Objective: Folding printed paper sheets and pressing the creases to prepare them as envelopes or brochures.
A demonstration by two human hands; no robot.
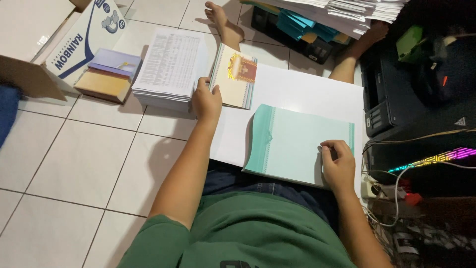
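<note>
The person sits on a tiled floor (pixel 74 164) with a large white board (pixel 302 89) laid across the lap and floor.

Left hand (pixel 206 101): extended to the far-left corner of the white board. The fingers are curled over the near edge of a cream booklet (pixel 235 82) bearing a red-and-gold emblem; the thumb side rests against its left edge. The grip is partly closed on that booklet. The booklet lies at the far-left corner of the board, just beside a stack of printed sheets (pixel 171 67) on the floor.

Right hand (pixel 337 166): placed on the near-right corner of a teal cover sheet (pixel 292 144). Thumb and forefinger are pinched together at the sheet's right edge; whether the paper is actually clamped between them cannot be determined. The teal cover sheet lies on the near half of the board, its left edge curling upward.

Surroundings: a cardboard box (pixel 59 39) and a pile of coloured folders (pixel 106 74) sit at far left; a black printer (pixel 391 99) stands just beside the board's right edge
</note>
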